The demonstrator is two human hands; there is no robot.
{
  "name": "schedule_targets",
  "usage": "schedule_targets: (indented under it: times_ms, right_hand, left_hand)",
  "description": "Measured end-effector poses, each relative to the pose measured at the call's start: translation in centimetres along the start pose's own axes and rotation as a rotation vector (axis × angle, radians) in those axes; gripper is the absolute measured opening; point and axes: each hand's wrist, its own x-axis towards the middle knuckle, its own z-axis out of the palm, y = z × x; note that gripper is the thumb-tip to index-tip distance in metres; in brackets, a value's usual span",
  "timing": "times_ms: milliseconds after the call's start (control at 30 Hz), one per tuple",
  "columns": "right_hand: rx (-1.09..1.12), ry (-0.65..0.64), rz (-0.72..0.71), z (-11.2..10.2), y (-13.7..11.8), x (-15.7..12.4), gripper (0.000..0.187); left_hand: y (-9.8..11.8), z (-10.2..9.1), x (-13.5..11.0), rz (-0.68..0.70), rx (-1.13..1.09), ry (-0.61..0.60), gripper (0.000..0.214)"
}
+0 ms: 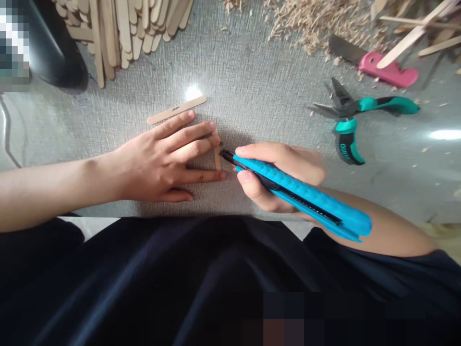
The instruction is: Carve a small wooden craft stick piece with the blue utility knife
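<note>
My left hand lies flat with its fingers spread, pressing a short piece of wooden craft stick against the grey table. The piece shows between the fingertips; part of it is under the fingers. In my right hand is a blue utility knife, gripped between thumb and fingers. Its dark tip meets or nearly meets the right edge of the stick piece. Just above my left fingers lies a whole craft stick with a small dark mark at its middle.
A pile of craft sticks lies at the back left beside a black rounded object. Wood shavings cover the back right. Open pliers with teal handles and a pink-handled blade lie at the right.
</note>
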Motion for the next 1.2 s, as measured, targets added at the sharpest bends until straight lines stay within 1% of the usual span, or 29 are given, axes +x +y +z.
schedule_targets:
  times_ms: [100,200,333,400,467,567,633,667,767,800,867,933,1000,1067,1133,1200]
  right_hand:
    - [-0.024,0.0,-0.01,0.4,0.1,-0.1,0.027]
    - [-0.015,0.028,-0.035,0.6,0.3,-0.1,0.029]
    - [0.011,0.033,-0.08,0.9,0.6,0.0,0.028]
    - [0.031,0.04,-0.087,0.9,0.7,0.1,0.027]
    - [0.06,0.063,-0.093,0.8,0.8,-0.1,0.027]
    - [0.086,0.101,-0.029,0.6,1.4,-0.6,0.031]
    - [0.104,0.143,0.012,0.6,2.0,-1.0,0.034]
    - [0.122,0.171,0.008,0.7,2.4,-1.2,0.036]
    - [0.182,0.24,-0.084,1.2,3.0,-1.3,0.041]
    - [0.187,0.256,-0.123,1.3,3.0,-1.2,0.042]
    - [0.178,0.242,-0.175,1.4,2.8,-0.8,0.04]
    - [0.167,0.171,-0.182,1.2,2.3,-0.6,0.034]
    - [0.159,0.105,-0.179,1.0,2.0,-0.6,0.026]
    - [0.154,0.092,-0.197,0.8,1.8,-0.6,0.02]
    - [0.163,0.107,-0.262,0.5,2.0,-0.6,0.016]
    - [0.163,0.098,-0.363,0.2,2.3,-0.6,0.013]
  left_hand:
    - [0.2,0.2,-0.1,0.007,0.055,0.041,0.08]
    - [0.4,0.3,-0.2,-0.008,0.075,0.056,0.079]
    - [0.1,0.4,0.0,0.009,0.016,0.114,0.077]
    - [0.0,0.4,0.1,-0.007,-0.055,0.126,0.071]
    - [0.1,0.3,0.3,-0.057,-0.139,0.125,0.061]
    - [0.2,0.0,0.4,-0.125,-0.227,0.131,0.042]
    - [0.3,-0.3,0.3,-0.147,-0.198,0.159,0.031]
    - [0.2,-0.5,0.3,-0.16,-0.157,0.183,0.027]
    - [-0.1,-0.8,0.2,-0.171,0.041,0.243,0.026]
    - [-0.2,-0.9,0.3,-0.167,0.107,0.241,0.025]
    - [-0.3,-1.0,0.5,-0.163,0.183,0.206,0.02]
    - [-0.1,-1.1,0.7,-0.155,0.174,0.184,0.02]
    - [0.2,-1.2,0.9,-0.138,0.139,0.207,0.021]
    - [0.6,-1.2,1.0,-0.133,0.131,0.235,0.019]
    - [1.1,-1.2,0.9,-0.144,0.124,0.237,0.022]
    - [1.5,-1.2,0.8,-0.128,0.089,0.249,0.021]
